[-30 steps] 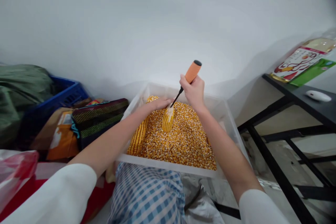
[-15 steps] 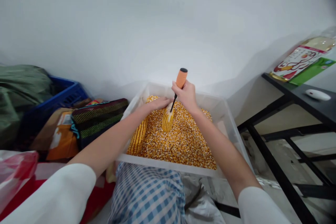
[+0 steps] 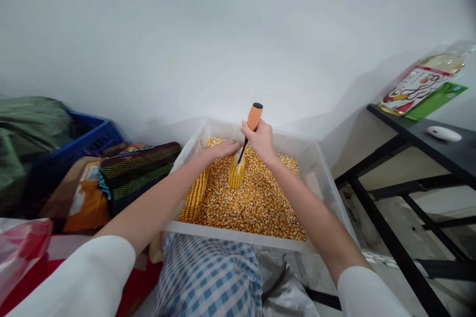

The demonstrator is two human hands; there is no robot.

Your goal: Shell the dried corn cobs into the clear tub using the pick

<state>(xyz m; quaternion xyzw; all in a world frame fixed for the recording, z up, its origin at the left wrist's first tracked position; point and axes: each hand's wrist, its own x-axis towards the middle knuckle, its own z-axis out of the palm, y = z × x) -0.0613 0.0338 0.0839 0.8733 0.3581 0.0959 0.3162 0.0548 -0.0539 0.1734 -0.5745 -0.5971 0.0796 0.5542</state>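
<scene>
My right hand point(image 3: 261, 137) is closed round a screwdriver point(image 3: 255, 116) with an orange handle and black tip. Its dark shaft slants down against an ear of corn point(image 3: 235, 176), where a pale strip shows bare cob. My left hand point(image 3: 225, 149) grips the far end of that ear, its fingers partly hidden. Loose corn kernels point(image 3: 256, 208) fill much of a translucent white plastic bin point(image 3: 238, 234) beneath both hands. More ears of corn point(image 3: 194, 200) lie on the kernels at the bin's left side, under my left forearm.
Left of the bin are a dark mesh bag point(image 3: 141, 173), an orange package point(image 3: 89, 208) and a blue crate point(image 3: 94, 136). A black-framed table point(image 3: 420, 133) at the right carries a bottle point(image 3: 420, 84) and a white mouse point(image 3: 444, 133). A pale wall point(image 3: 238, 34) rises behind.
The screwdriver's tip has moved slightly down and left along the ear, with my right hand following. The pale bare strip reaches a little further down. My left hand keeps its place.
</scene>
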